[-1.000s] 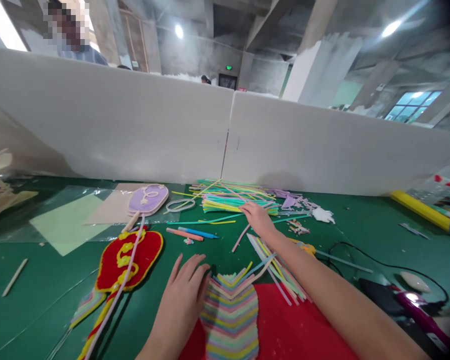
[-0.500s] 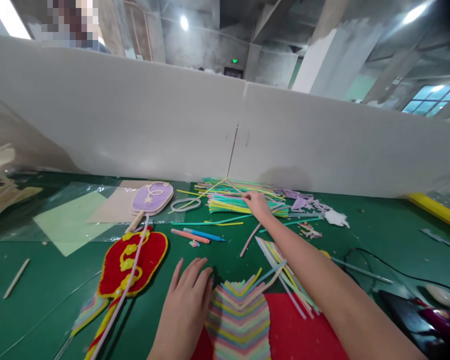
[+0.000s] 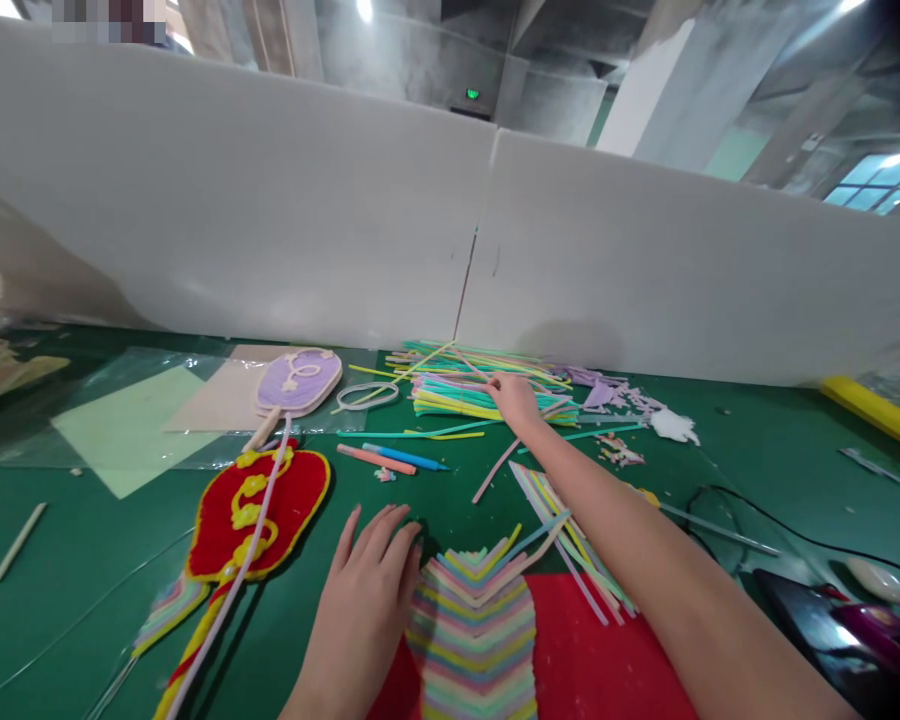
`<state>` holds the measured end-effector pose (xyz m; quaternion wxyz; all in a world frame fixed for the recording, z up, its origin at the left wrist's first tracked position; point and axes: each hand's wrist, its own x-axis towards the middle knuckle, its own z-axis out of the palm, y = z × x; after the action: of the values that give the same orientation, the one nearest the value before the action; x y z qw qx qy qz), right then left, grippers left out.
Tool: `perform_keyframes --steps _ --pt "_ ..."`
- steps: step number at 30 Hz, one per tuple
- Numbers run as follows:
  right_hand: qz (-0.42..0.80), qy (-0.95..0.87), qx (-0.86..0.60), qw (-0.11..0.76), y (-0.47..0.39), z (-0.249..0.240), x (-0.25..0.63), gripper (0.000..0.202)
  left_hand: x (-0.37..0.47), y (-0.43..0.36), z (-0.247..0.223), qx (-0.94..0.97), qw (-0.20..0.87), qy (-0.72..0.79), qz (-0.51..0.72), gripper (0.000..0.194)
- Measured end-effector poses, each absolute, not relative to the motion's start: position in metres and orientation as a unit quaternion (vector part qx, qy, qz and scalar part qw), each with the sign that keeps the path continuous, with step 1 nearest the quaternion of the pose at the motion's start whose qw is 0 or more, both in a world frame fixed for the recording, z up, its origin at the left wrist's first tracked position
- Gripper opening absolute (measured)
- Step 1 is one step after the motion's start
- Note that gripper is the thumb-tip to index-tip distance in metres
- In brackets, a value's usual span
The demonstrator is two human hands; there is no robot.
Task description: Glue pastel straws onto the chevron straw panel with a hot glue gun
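Observation:
My right hand (image 3: 516, 402) reaches over a pile of coloured pipe cleaners (image 3: 457, 398) near the partition. Its thumb and fingertips are pinched on a thin pink pipe cleaner (image 3: 472, 364). My left hand (image 3: 371, 580) rests with fingers outstretched, holding nothing, at the left edge of a striped chevron piece (image 3: 474, 650) made of pastel pipe cleaners. That piece lies on a red sheet (image 3: 600, 650). Loose ends stick out from its top. A fanned bundle of pastel pipe cleaners (image 3: 562, 535) lies beside it, partly under my right forearm.
A red and yellow fuzzy fan (image 3: 217, 515) and a purple fan (image 3: 307, 385) lie left. Two markers (image 3: 405, 458) lie mid-table. Purple scraps (image 3: 607, 392), a white tuft (image 3: 673, 426), a black cable (image 3: 810, 535) and a dark device (image 3: 817, 620) are right. A white partition (image 3: 270, 220) bounds the back.
The view has tilted down slightly, so everything sits a little differently in the picture. Both hands keep nearly the same places, the right one still pinching at the pile.

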<state>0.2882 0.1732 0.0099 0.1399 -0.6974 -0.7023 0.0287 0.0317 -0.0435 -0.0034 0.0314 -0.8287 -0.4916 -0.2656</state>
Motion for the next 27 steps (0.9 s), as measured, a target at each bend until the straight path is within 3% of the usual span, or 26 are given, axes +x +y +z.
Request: perform_keyframes --steps 11,19,27 --pt "-0.004 -0.739 -0.653 0.165 0.149 0.002 0.285 0.031 0.033 -0.043 -0.004 -0.829 0.043 -0.487 -0.272 0.023" --pt "-0.060 -0.743 -0.645 0.166 0.132 0.002 0.278 0.015 0.034 -0.044 -0.004 -0.835 0.041 -0.479 -0.269 0.022" --pt "-0.092 -0.742 -0.645 0.158 0.127 0.002 0.276 0.020 0.034 -0.042 -0.005 -0.835 0.046 -0.476 -0.272 0.021"
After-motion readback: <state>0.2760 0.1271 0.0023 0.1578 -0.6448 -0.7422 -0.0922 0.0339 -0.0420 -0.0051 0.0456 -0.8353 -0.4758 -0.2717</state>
